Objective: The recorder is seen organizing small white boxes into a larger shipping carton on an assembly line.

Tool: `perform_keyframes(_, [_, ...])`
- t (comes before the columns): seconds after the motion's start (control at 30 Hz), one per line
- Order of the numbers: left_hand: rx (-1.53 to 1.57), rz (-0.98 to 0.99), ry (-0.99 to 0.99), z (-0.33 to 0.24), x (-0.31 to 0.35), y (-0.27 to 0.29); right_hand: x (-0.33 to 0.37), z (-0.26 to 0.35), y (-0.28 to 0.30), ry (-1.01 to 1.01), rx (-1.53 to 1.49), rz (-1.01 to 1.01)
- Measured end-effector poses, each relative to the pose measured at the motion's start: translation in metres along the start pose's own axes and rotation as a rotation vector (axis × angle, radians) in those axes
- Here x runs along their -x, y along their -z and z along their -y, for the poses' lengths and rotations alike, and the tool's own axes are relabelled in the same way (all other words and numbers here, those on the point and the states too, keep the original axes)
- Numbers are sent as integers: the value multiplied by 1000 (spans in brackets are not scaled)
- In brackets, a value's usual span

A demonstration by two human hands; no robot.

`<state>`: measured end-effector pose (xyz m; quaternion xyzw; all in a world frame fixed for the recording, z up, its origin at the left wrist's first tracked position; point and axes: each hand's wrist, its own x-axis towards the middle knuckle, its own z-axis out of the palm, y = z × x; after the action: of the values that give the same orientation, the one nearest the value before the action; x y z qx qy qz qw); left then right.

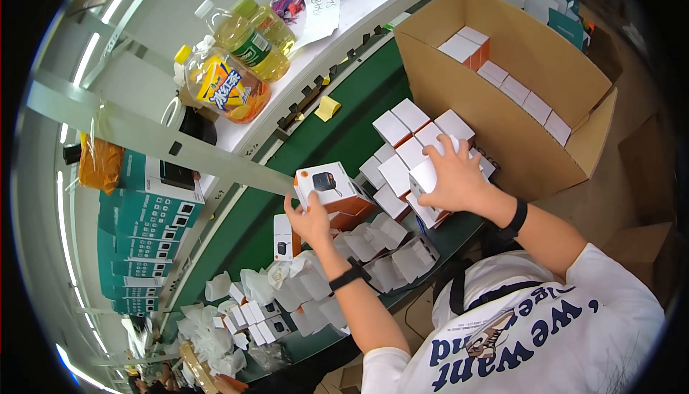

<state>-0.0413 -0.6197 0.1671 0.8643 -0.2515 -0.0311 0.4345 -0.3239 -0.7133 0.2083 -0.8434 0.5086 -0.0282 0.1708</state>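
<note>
My left hand (312, 223) holds a small white-and-orange box (330, 180) by its near left side; the box has a picture of a dark device on its face. My right hand (459, 175) is spread over a small white box (423, 176) at the near edge of a stack, its fingers curled round the box's sides. More white boxes with orange sides (413, 151) are stacked just beyond. Another picture-faced box (284, 237) stands just left of my left wrist. Unfolded white cartons (387, 270) with raised flaps line the near edge of the belt.
A large brown carton (495, 132) on the right holds several small boxes. The green belt (247, 265) runs beneath the work. Drink bottles (230, 85) stand on the white shelf behind; teal boxes (143, 250) are stacked at left. White plastic bags (208, 336) lie farther down the belt.
</note>
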Motion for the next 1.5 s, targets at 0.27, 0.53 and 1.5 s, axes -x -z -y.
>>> perform_keyframes(0.27, [2129, 872, 619, -33, 73, -3, 32, -31, 109, 87, -555, -49])
perform_keyframes(0.53, [2023, 1004, 281, -201, 117, -34, 40, -58, 226, 183, -430, -410])
perform_keyframes(1.5, [-248, 1207, 318, -336, 64, -325, -213, -277, 61, -16, -194, 126])
